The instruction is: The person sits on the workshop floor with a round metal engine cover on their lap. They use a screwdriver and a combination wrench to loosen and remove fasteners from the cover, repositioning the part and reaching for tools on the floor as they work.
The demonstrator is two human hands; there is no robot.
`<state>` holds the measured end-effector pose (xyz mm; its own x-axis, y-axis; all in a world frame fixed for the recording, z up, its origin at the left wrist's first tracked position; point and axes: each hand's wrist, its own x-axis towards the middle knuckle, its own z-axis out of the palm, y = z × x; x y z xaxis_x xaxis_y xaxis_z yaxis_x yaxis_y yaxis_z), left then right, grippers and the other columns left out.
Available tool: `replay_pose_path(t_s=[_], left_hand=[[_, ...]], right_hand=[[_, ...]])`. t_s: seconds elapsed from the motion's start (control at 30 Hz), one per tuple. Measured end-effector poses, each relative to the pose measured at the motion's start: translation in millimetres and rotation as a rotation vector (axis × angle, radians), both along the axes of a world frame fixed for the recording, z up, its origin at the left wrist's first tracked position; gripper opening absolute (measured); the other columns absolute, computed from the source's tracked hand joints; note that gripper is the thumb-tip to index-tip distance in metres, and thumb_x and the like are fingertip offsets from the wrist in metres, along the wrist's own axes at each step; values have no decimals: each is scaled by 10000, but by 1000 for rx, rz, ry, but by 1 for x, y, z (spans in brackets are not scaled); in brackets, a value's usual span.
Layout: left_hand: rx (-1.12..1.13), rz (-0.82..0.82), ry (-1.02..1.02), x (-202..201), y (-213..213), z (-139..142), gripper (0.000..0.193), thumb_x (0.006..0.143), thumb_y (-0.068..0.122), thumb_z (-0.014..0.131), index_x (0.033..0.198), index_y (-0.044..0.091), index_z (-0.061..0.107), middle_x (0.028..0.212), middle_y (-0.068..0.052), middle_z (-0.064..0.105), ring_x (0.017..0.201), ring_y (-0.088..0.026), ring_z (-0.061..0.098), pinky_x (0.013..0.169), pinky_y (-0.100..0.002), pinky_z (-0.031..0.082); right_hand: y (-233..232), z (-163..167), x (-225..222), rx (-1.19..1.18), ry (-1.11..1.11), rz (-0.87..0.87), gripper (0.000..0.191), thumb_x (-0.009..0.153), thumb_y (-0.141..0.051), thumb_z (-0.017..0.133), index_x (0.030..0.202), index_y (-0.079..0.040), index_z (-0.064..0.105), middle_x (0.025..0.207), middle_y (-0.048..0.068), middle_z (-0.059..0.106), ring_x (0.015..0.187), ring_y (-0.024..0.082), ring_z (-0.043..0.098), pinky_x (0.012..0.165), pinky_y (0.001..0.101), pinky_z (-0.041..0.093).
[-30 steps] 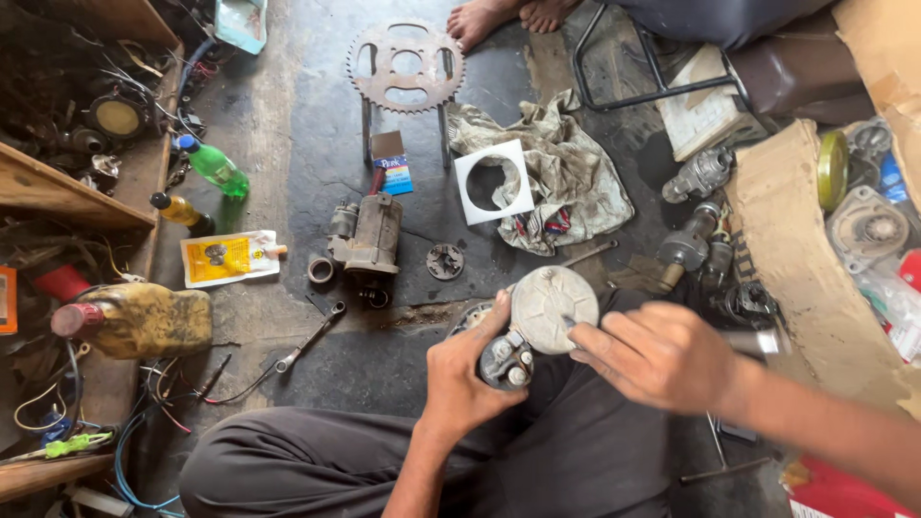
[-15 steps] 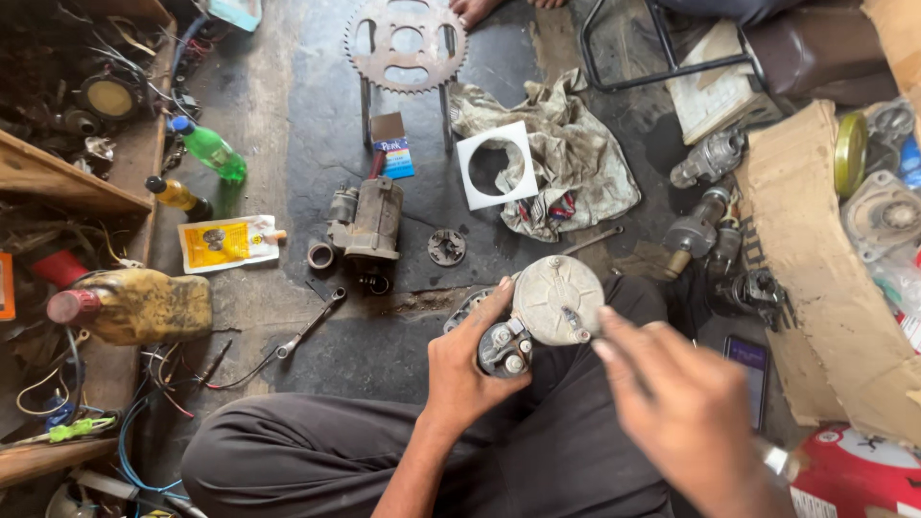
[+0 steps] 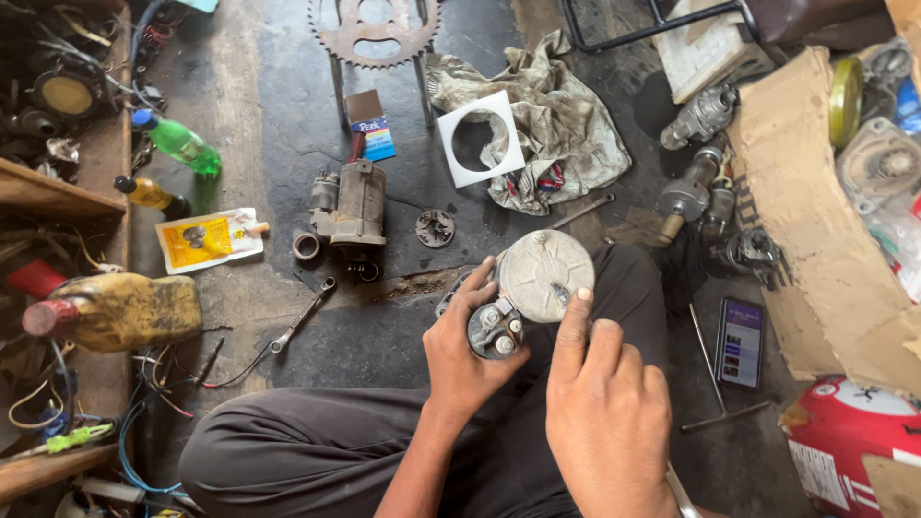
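My left hand (image 3: 465,350) grips a grey starter motor (image 3: 532,283) over my lap, its round end cap facing up and its small solenoid end (image 3: 495,329) toward me. My right hand (image 3: 604,412) is beside it, with the index fingertip resting on the edge of the round cap. Nothing else is in my right hand. I sit cross-legged in dark trousers (image 3: 307,460) on a stained floor.
A second starter motor (image 3: 353,206), a metal ring (image 3: 306,246), a small round plate (image 3: 435,227) and a spanner (image 3: 302,315) lie ahead. A sprocket (image 3: 374,29), rag (image 3: 556,125), white gasket square (image 3: 480,139), phone (image 3: 741,341), oil jug (image 3: 110,312), bottles and cardboard (image 3: 815,221) surround me.
My right hand has come back from the right side and now touches the motor's round cap. The left hand keeps hold of the motor. The camera has moved closer.
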<state>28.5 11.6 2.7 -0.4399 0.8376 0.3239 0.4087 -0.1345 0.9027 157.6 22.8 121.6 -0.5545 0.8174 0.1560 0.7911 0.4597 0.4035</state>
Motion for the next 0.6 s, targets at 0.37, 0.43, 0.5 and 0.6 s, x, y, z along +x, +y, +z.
replay_pose_path(t_s=[0.37,0.43,0.5,0.6], left_hand=[[-59,-201,-74,-15,-15,5,482,575,91,842,955,2,559,1484,-154,616,1048,-313,760,854,-367,591],[-85,-211,-68,-16,-15,8,457,563,86,834,920,6,561,1491,-146,616,1003,-300,771,832,-358,589],[-54,-226,-57,-15,-17,10,469,566,91,838,929,7,553,1486,-155,609,1034,-304,765,841,-363,586],[-33,-205,-47,-9,-18,11,468,600,98,842,946,8,539,1487,-165,608,1069,-304,763,851,-365,589]], right_hand=[[5,-15,11,-23,635,104,158,983,-222,709,988,-72,658,767,91,650,564,313,655,485,416,499],[3,-15,12,5,635,157,157,979,-216,707,980,-66,658,714,88,626,545,300,654,470,410,496],[2,-13,16,-9,616,159,162,972,-221,700,985,-64,662,704,86,628,535,298,654,457,403,497],[4,-9,19,1,535,137,152,975,-225,678,972,-76,649,709,94,630,534,294,662,451,400,506]])
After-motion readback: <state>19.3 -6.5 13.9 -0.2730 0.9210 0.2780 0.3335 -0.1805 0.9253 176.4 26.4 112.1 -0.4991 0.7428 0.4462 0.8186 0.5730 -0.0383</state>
